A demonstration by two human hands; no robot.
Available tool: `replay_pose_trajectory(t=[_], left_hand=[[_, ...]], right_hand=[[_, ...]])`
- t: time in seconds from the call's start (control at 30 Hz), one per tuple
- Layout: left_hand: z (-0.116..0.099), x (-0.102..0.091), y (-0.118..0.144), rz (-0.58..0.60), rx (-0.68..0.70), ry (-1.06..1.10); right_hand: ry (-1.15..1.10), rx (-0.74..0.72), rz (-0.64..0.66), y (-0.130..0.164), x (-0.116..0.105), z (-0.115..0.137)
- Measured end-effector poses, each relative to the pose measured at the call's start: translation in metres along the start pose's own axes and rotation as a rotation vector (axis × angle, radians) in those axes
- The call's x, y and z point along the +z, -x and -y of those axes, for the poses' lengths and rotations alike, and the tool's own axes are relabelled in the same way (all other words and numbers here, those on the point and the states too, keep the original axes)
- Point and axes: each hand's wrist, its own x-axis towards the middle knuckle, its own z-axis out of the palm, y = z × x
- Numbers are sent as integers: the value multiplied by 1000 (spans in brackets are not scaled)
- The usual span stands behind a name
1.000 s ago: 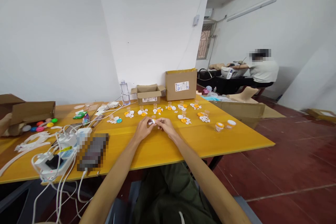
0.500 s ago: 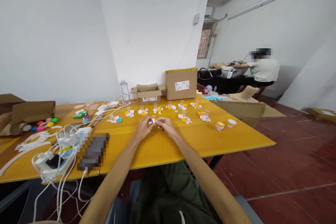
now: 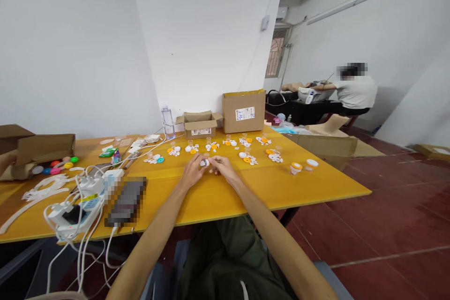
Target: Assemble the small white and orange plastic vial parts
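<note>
My left hand [image 3: 192, 172] and my right hand [image 3: 224, 169] meet above the middle of the table. Between their fingertips is a small white round piece [image 3: 204, 162] with darker spots, partly covered by the fingers. Both hands are closed on it. Beyond them lie several little piles of white parts with orange discs [image 3: 247, 160] and clear cups [image 3: 278, 150]. One pile to the left has a teal disc [image 3: 160, 160]. Off to the right stand a clear jar with an orange lid [image 3: 296, 168] and another jar with a white lid [image 3: 311, 165].
Two cardboard boxes, one open [image 3: 199, 127] and one closed [image 3: 243, 112], stand against the wall beside a water bottle [image 3: 168, 123]. Power strips [image 3: 92, 204] with tangled cables and a phone [image 3: 126, 201] occupy the left. A person [image 3: 356, 91] sits at another table.
The white piece between my fingers appears turned, with its spotted face now showing. My hands stay in nearly the same place, and the view has shifted slightly.
</note>
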Motion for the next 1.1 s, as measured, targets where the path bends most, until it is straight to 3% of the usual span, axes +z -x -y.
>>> replay_pose_trajectory(t=[0.67,1.1], left_hand=[[1,4,-2,-14,-166,47],[1,3,-1,5,-94,40]], right_hand=[[84,-24,-52,-1,-1,-3],[50,-8,-97,0,3,-5]])
